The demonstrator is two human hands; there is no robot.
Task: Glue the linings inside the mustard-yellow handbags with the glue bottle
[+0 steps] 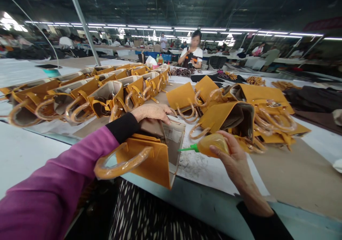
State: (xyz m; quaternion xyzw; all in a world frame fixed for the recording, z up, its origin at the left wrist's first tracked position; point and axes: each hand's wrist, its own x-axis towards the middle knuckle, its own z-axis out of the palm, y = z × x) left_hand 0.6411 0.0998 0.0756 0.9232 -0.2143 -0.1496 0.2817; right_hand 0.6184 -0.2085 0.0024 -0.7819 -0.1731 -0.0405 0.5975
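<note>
A mustard-yellow handbag [157, 158] lies on its side at the table's front edge, its open mouth turned to the right and its plastic-wrapped handle hanging toward me. My left hand [153, 112] rests over the top of this bag, fingers bent over the rim by the pale lining; whether the thumb is inside is hidden. In my right hand [235, 158] is a squeeze bottle [213, 145] of amber liquid, held sideways. Its green nozzle points left at the bag's opening, close to the lining edge.
Rows of similar yellow handbags [107, 94] stand at the left. More bags [229, 115] lie piled to the right. Brown fabric [317, 101] sits at the far right. A person [196, 53] works across the table. A metal pole [84, 24] rises at the back left.
</note>
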